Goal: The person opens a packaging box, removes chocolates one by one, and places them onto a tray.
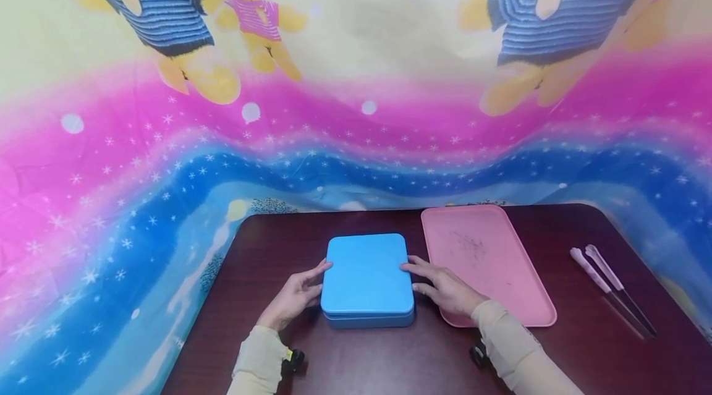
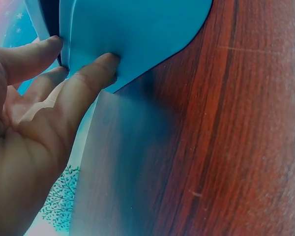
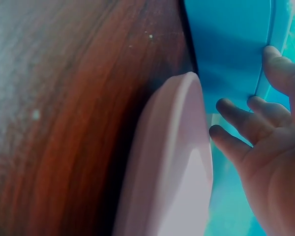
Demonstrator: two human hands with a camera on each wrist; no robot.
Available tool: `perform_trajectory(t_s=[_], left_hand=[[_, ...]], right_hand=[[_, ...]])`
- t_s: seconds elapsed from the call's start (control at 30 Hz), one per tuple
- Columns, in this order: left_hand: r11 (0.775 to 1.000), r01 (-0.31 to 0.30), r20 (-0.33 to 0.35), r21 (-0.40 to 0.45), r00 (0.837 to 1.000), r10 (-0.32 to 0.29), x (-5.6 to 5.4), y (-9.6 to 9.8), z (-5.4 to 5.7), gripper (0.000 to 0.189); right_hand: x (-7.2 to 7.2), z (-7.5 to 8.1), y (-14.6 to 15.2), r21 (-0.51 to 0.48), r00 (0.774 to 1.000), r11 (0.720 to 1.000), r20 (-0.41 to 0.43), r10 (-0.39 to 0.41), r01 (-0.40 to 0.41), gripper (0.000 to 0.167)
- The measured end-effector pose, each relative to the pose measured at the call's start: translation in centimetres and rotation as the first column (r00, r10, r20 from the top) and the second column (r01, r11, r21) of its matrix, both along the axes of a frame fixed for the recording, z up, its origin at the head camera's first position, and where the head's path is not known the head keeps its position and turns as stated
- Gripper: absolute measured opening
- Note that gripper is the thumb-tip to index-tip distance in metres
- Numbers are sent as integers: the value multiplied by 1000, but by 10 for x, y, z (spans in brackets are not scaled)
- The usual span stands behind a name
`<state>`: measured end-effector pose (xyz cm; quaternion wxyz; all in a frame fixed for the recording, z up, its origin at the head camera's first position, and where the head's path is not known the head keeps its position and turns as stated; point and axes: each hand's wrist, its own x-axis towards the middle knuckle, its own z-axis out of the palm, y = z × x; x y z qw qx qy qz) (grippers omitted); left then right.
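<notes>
A light blue box [image 1: 369, 322] with a rounded rectangular lid [image 1: 364, 274] stands on the dark wooden table. The lid sits slightly raised, and a dark gap under its edge shows in the left wrist view. My left hand [image 1: 292, 298] is at the box's left side, its fingertips on the lid edge and against the side wall [image 2: 137, 29]. Opposite it, my right hand [image 1: 445, 290] has fingertips at the lid's right edge, with other fingers spread beside the wall [image 3: 231, 44]. Both hands have mostly straight fingers.
A pink tray [image 1: 520, 271] lies right of the box, partly under my right forearm. Farther right are two long utensils [image 1: 617, 290] with pale handles and slender metal ends. Behind the table hangs a patterned cloth [image 1: 356, 135] with bears and snowflakes.
</notes>
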<state>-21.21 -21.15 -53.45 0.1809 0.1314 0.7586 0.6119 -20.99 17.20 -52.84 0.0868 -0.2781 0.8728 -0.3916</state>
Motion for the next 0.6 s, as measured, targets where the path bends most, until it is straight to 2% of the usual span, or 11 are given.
perform_trajectory(t_s=[0.4,0.6], left_hand=[[1000,1,-15,-15,1000,-1,0,0,-2,58],[999,31,-45,-18,998,-32,-2,1,1,63]], right_hand=[[0,0,0,1,1000,1000,-5,-10,10,51],[0,-3,-1,-5,1000,1000,-7,-26,26,50]])
